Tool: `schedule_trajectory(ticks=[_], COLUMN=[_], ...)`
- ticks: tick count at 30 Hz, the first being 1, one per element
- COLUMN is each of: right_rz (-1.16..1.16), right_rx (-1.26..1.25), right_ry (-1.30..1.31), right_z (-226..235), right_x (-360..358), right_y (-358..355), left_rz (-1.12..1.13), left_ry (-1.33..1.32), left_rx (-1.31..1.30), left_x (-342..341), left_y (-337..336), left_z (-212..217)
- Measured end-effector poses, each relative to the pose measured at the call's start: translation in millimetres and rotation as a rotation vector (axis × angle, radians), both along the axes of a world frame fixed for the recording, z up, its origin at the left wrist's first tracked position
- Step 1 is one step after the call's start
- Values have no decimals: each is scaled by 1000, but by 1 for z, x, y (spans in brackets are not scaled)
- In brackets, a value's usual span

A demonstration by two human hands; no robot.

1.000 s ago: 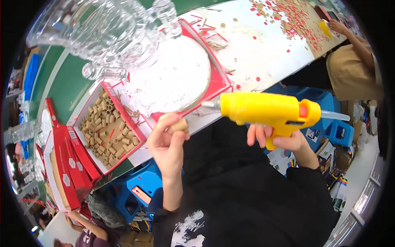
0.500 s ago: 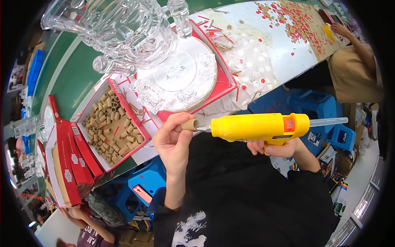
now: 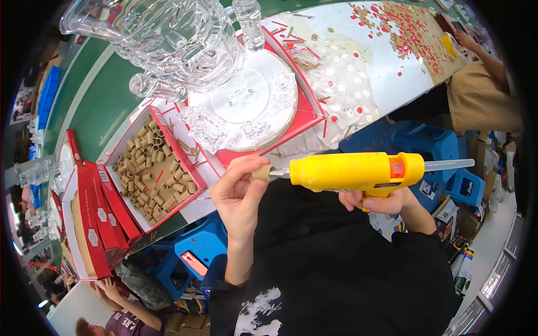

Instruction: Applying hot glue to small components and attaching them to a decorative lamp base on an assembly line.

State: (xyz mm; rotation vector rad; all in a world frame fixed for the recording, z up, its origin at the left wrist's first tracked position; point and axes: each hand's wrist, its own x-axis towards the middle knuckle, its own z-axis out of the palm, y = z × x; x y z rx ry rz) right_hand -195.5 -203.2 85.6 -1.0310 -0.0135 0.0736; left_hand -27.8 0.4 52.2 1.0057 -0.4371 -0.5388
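Two bare hands meet above a black-clad lap at the edge of a cluttered white worktable (image 3: 386,78): the left hand (image 3: 238,193) pinches a short tan cardboard tube (image 3: 261,172) between thumb and curled fingers, while the right hand (image 3: 378,200) is closed around the grip of a yellow plastic hot-glue gun (image 3: 353,171). The gun lies roughly level across the frame, its metal nozzle pointing toward the person's left and touching the end of the tube, and a clear glue stick (image 3: 448,164) juts from its rear. Just beyond the hands, on the table, a round clear plastic disc (image 3: 246,101) sits on a red tray (image 3: 305,120), with clear moulded plastic pieces resting along its near rim. A large clear plastic ornament with ribbed, curved arms (image 3: 174,39) rises over the far side of the disc. To the left of the tray, an open red-and-white cardboard box (image 3: 154,162) is filled with many more tan cardboard tubes standing on end. Further left, several flat red-and-white boxes (image 3: 95,218) lean in a stack near the table's edge. At the far right end of the table, small red and tan scraps (image 3: 409,28) are scattered, and another person's arm (image 3: 482,53) reaches in there. Blue plastic stools (image 3: 196,252) stand on the floor beneath the table.
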Motion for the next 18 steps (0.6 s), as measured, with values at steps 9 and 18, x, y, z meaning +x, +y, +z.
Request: schedule_trajectory(ticks=[9, 18], right_rz=[-38, 18], right_rx=[-20, 9], right_ry=[16, 27], right_z=[0, -1], right_x=[2, -2], right_y=[1, -4], left_rz=[-9, -10], left_ry=[8, 23], left_rx=[-32, -37], left_x=[0, 0], left_y=[2, 2], left_z=[-1, -1])
